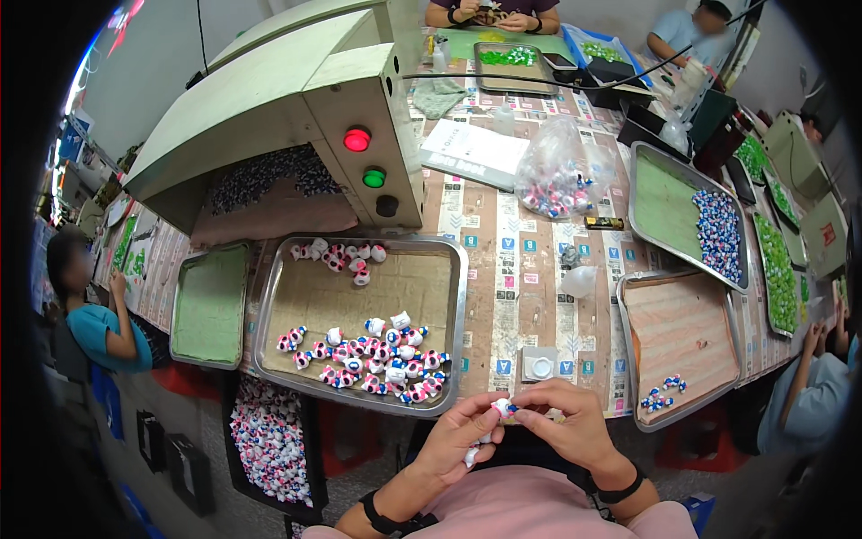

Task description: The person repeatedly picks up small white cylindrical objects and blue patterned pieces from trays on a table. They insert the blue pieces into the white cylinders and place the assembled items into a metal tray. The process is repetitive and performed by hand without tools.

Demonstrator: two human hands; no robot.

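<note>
Close to my body, at the table's front edge, both hands meet on a small white toy figurine with a blue part. My left hand is closed, its thumb and fingertips pinching the figurine. More white pieces show under its curled fingers, partly hidden. With thumb and fingertips, my right hand grips the figurine's blue side; whether that part is separate I cannot tell. To the left, a metal tray holds many pink, white and blue figurines and a smaller group of pink-and-white pieces.
A beige machine with red and green lights stands behind that tray. At right are a tray with few blue-and-white parts and another with many. A small white dish, a plastic bag of parts and a bin of figurines are nearby.
</note>
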